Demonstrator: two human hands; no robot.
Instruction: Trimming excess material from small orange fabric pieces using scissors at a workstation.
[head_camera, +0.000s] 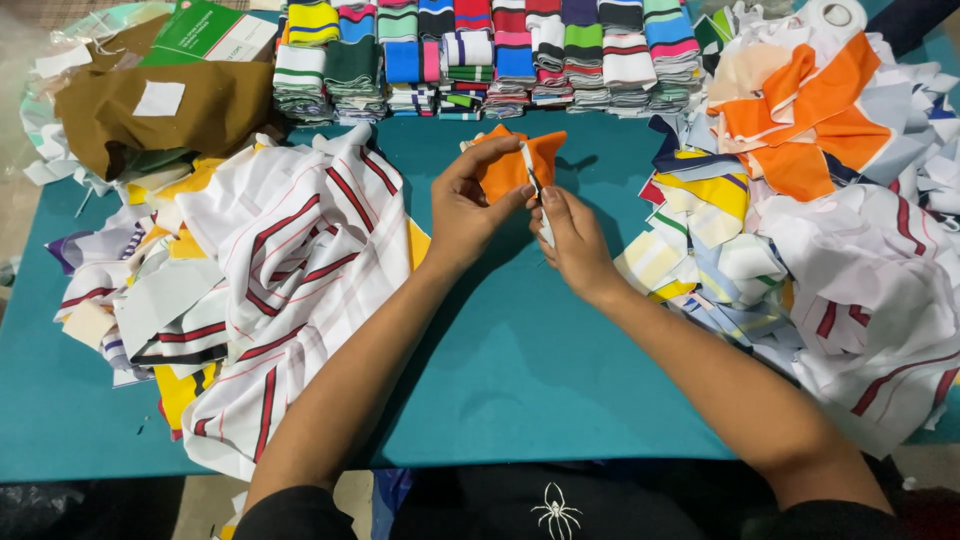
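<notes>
My left hand (468, 205) pinches a small orange fabric piece (512, 163) with a white strip along its edge, held just above the teal table (520, 360). My right hand (573, 240) meets it from the right, fingers closed on the white strip (545, 228), which hangs down past my thumb. Both hands sit near the table's middle, fingertips almost touching.
A pile of white cloth with red stripes (290, 260) lies at the left. A heap of mixed white, yellow and orange pieces (800, 200) fills the right. Stacks of folded striped knit bands (480, 55) line the back edge. Brown fabric (150, 110) and a green box (205, 32) sit at back left.
</notes>
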